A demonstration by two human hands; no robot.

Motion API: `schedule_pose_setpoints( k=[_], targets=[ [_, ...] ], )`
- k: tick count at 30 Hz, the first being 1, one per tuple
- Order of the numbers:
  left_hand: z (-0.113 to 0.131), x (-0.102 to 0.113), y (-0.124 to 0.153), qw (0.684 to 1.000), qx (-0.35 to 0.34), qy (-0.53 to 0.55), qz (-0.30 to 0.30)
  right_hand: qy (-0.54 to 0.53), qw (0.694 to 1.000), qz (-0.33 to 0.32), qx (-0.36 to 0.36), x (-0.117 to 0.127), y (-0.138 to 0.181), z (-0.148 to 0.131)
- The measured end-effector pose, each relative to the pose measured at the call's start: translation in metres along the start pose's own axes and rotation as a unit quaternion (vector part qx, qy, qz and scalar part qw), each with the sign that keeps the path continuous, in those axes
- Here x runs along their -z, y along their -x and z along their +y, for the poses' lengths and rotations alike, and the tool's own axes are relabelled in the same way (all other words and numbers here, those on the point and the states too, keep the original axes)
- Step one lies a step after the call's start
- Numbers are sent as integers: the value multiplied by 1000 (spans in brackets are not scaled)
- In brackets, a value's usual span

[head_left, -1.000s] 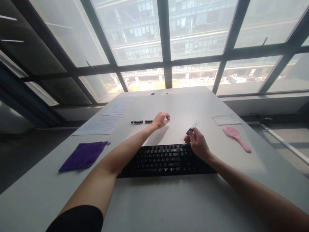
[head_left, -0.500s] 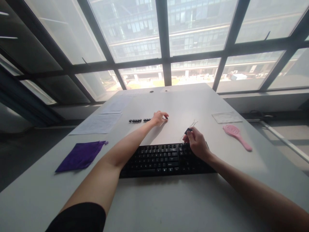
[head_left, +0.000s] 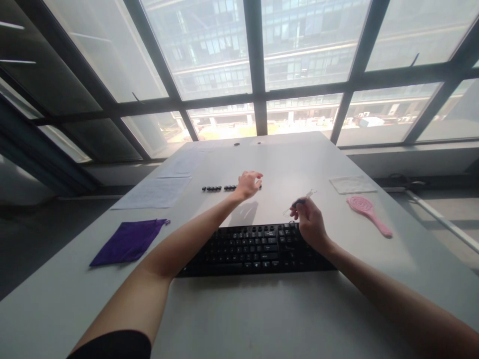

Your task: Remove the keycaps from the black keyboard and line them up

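Note:
Beyond the keyboard, my left hand [head_left: 249, 184] is raised slightly above the table with thumb and fingers apart and nothing between them. A row of small black keycaps [head_left: 213, 189] stretches to its left, and part of the row is hidden behind the hand. One keycap shows just under my thumb. My right hand [head_left: 310, 222] grips a keycap puller [head_left: 298, 203] by its black handle, thin wire loops sticking out at both ends. It hovers over the upper right part of the black keyboard [head_left: 262, 249], covering some of its keys.
On the left lie a purple drawstring pouch [head_left: 129, 242] and pale sheets [head_left: 153, 193]. A pink hairbrush [head_left: 368, 214] and a whitish flat packet [head_left: 353, 184] rest on the right. The white table [head_left: 295, 154] reaches towards large windows.
My left fingers have spread and lifted off a keycap, which now lies at the row's right end. My right hand has shifted a little right and turned the puller.

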State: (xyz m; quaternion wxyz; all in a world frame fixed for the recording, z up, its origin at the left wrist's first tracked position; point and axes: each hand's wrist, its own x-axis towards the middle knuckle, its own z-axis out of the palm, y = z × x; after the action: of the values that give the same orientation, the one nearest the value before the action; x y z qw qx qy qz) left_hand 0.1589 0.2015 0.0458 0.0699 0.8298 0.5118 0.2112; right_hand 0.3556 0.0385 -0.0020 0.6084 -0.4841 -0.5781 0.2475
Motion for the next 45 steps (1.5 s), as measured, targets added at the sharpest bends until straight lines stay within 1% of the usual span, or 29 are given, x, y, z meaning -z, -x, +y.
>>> schedule_pose_setpoints(
  k=[1,3,6,8,11,15,18,20,27,31,33,36,39,45],
  targets=[
    [11,3,12,1000,-17,4,5,-1,1000,3,-1,0,0,0],
    [33,7,40,997,-73,13,-20,1,1000,-2,-2,2,-1,-1],
    [58,9,82,992,-104,40,-52,30,999,-44,9,7,-3,-6],
    [68,6,103,989,-121,51,-61,64,994,-79,27,10,-4,-9],
    [75,-3,118,988,-128,65,-59,106,987,-111,51,13,-5,-9],
    [77,-18,122,987,-125,89,-47,122,981,-139,55,13,-5,-8],
    [77,-24,124,985,-128,102,-50,120,979,-161,43,12,-5,-9],
    [78,-24,125,984,-131,108,-56,128,975,-175,48,12,-5,-10],
    [82,-18,128,982,-138,113,-58,140,963,-200,110,12,0,-10],
    [82,-20,125,981,-142,103,-78,150,952,-222,146,14,5,-10],
    [83,-23,123,984,-129,96,-76,145,954,-216,150,15,7,-10],
    [83,-26,123,988,-114,82,-59,125,965,-189,131,16,7,-10],
    [84,-27,124,990,-123,58,-48,119,970,-174,123,16,6,-8],
    [88,-25,125,990,-135,9,-49,114,970,-169,129,15,5,-4]
  ],
)
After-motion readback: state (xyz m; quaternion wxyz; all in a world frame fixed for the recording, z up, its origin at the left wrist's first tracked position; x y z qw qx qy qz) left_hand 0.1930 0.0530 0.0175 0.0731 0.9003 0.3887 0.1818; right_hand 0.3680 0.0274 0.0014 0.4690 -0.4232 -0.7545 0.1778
